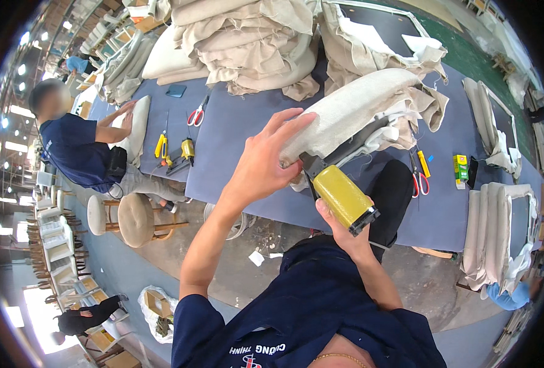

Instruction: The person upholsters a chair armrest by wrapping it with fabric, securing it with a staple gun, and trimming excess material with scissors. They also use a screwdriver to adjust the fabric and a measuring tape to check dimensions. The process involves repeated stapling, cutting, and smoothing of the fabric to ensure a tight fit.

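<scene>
A gold necklace (339, 355) accompanies the navy T-shirt (327, 291).

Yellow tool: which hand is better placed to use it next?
Probably the right hand: it grips the yellow tool, while the left hand is occupied holding the pale cushion.

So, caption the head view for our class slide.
Left hand holds a beige padded piece at a table; right hand grips a yellow tool.

I see a green-and-yellow box (461, 171) toward the worktop's (223, 135) right edge, two stools (136, 219) off its near-left corner.
</scene>
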### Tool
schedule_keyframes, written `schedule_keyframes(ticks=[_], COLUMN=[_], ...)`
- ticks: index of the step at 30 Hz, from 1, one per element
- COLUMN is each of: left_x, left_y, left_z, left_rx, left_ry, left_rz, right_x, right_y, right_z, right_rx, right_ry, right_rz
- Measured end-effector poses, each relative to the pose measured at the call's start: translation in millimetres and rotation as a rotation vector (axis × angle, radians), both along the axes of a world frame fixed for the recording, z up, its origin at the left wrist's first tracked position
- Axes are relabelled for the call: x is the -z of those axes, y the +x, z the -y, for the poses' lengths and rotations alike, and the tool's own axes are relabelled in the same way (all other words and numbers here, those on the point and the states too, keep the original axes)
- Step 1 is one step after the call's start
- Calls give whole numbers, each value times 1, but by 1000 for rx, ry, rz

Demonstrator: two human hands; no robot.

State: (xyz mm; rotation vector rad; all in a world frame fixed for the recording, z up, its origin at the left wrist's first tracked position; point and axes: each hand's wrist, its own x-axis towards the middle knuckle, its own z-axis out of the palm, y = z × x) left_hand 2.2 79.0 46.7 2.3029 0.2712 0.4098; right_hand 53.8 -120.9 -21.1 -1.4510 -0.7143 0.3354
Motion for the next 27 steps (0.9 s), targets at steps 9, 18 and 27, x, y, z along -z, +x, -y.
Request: schedule_keyframes(ticks=[9,18,27], left_x=[-2,-4,0], left_y=[-6,-4,-12], left_z=[5,-1,-8], left_rx=[79,66,193], left_ry=[71,9,15], left_rz=[-23,-86,-36], right_x=[8,-1,3], right_y=[-7,-4,-6], right_z=[-1,5,-5], right_rx=[27,-62,19], right_ry=[-76,-41,13], right_rz=[106,101,278])
